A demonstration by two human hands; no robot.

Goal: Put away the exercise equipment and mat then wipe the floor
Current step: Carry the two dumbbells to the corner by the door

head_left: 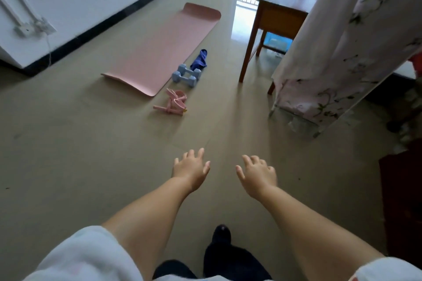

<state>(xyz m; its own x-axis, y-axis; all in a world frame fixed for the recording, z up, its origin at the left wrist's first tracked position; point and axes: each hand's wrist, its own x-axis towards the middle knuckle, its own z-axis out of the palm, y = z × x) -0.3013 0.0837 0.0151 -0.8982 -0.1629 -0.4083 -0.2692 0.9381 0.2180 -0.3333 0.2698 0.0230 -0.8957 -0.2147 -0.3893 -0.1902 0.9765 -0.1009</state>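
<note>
A pink exercise mat (pixel 164 45) lies unrolled on the beige floor, running away from me toward the far wall. Beside its near right corner sit two light-blue dumbbells (pixel 186 76), a crumpled dark-blue cloth (pixel 200 60) just beyond them, and a pink resistance-band pedal puller (pixel 172 102) nearest me. My left hand (pixel 190 170) and my right hand (pixel 258 172) reach forward over bare floor, fingers spread, holding nothing, well short of the pink puller.
A wooden table (pixel 277 15) stands at the right of the mat, with a blue box (pixel 275 41) under it. A floral fabric cover (pixel 338 48) hangs at the right. A dark cabinet (pixel 402 201) is at the right edge. A white wall with black skirting runs along the left.
</note>
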